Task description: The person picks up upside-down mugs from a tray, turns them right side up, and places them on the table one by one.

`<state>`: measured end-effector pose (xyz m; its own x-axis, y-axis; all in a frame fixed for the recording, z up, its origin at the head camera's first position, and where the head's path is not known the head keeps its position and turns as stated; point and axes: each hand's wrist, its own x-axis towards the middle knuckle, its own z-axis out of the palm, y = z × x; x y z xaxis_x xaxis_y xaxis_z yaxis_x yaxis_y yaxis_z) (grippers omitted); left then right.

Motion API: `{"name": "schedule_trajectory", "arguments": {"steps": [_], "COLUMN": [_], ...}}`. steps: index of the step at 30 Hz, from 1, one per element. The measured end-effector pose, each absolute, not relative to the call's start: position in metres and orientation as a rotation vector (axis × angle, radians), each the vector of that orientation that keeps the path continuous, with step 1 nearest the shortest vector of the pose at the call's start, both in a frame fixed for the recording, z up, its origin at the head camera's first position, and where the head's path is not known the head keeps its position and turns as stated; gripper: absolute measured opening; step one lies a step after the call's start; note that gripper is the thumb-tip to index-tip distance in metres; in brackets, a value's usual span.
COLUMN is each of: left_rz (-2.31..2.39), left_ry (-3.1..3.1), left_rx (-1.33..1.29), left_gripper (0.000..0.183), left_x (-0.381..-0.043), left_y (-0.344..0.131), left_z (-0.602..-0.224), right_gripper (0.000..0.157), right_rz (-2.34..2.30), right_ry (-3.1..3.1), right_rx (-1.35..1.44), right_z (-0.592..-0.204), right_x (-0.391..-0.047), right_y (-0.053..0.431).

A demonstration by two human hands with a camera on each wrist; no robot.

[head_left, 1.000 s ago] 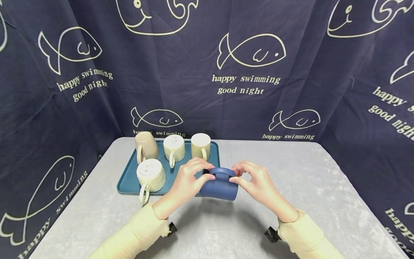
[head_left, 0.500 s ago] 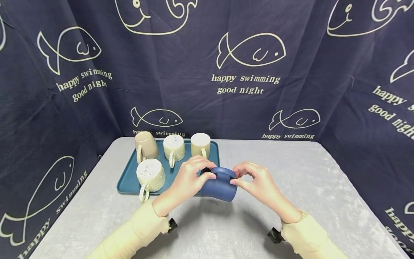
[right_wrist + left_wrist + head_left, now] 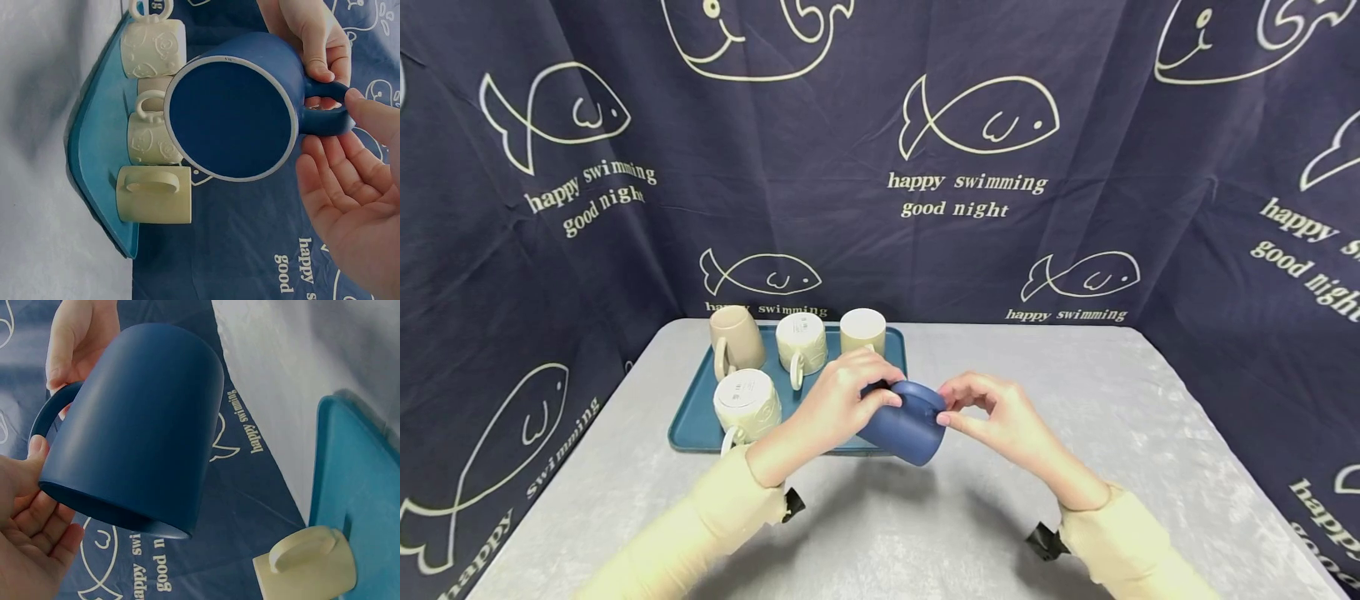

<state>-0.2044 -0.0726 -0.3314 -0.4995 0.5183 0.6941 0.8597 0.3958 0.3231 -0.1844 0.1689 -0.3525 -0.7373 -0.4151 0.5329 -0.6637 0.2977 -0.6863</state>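
A dark blue mug [image 3: 898,433] is held tilted on its side above the table, its handle on the upper side. My left hand [image 3: 838,404] pinches the handle near the mouth end. At the other end of the handle, by the base, my right hand [image 3: 996,412] pinches with thumb and fingertips. The right wrist view shows the mug's flat base [image 3: 231,122] ringed by a pale edge. From the left wrist, the mug's smooth side [image 3: 144,412] and part of its open mouth show.
Left of the hands lies a teal tray [image 3: 696,412]. On it stand a beige mug [image 3: 741,342], two embossed white mugs with their bases up, the front one [image 3: 747,408] close to my left forearm, and a cream mug [image 3: 861,327] partly behind my left hand. A dark fish-print curtain [image 3: 985,250] hangs behind.
The blue mug has turned in the hands, its base end swinging down and toward the person. My right wrist has shifted slightly right and down; both hands keep hold of the handle.
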Motion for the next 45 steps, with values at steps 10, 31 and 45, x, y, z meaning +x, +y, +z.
{"name": "schedule_trajectory", "arguments": {"steps": [10,31,45], "left_rz": [-0.818,-0.628,-0.577], "left_ry": [-2.168,-2.154,-2.215], "left_rx": [-1.305,-1.573,-1.633], "left_gripper": [0.018,0.014,0.015], "left_x": [-0.212,-0.223,-0.229], "left_y": [-0.073,-0.069,-0.063], "left_z": [-0.316,-0.309,-0.314], "right_gripper": [0.018,0.023,0.025], "right_rz": [1.579,1.747,1.886], "right_ry": [-2.399,-2.750,-2.808], "right_rx": [0.960,0.744,0.766], "right_z": [-0.337,-0.325,-0.331], "right_x": [-0.183,-0.189,-0.194], "right_y": [0.170,0.163,0.159]}}
